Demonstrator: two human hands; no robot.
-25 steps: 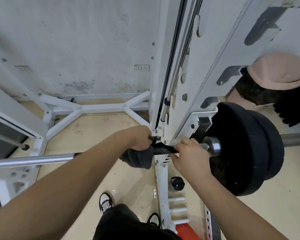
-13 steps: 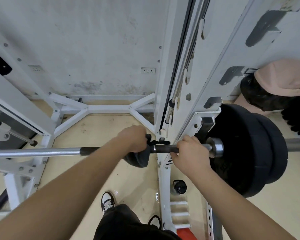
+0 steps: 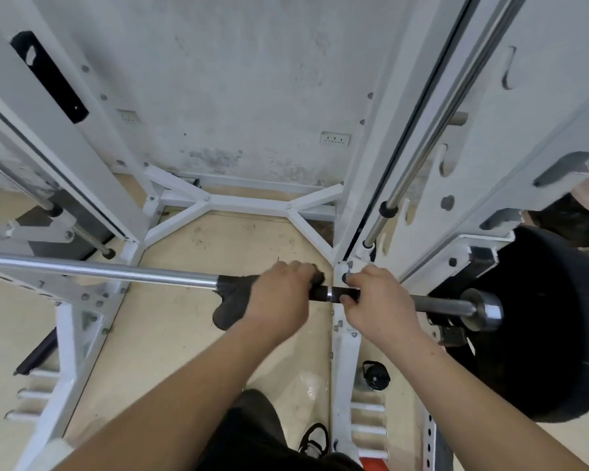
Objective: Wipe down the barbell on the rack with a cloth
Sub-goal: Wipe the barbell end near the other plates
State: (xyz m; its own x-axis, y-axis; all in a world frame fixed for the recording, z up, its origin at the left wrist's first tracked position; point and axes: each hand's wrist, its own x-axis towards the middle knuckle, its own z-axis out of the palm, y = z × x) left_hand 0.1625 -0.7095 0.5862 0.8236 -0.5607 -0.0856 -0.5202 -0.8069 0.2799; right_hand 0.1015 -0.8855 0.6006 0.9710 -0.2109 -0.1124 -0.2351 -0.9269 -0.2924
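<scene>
Bar (image 3: 116, 271) is carried level across the white rack (image 3: 249, 202). Its chromed length runs to the left edge of the view, and its right end is loaded with black plates (image 3: 551, 334). A dark grey cloth (image 3: 232, 304) is wrapped over the bar where the chrome ends. A fold of it hangs below the bar, just left of the left hand (image 3: 281, 297). The cloth is gripped against the bar by that hand, with the fingers (image 3: 300, 270) curled over the top and the knuckles up.

The right hand (image 3: 380, 300) is closed round the bare bar just beside the rack's upright. Its fingers (image 3: 366, 279) are curled over the top and the thumb is tucked beneath. Between the two hands a short dark stretch of bar with a silver ring is left showing. The hands are near each other but not touching.

Right of the right hand, the grey shaft is seen running to a steel collar (image 3: 483, 309) against the plates. On the floor (image 3: 191, 334) below, a black-capped bottle (image 3: 374, 379) is stood by the rack's foot. A black-and-white shoe (image 3: 315, 440) is seen near the bottom edge.
</scene>
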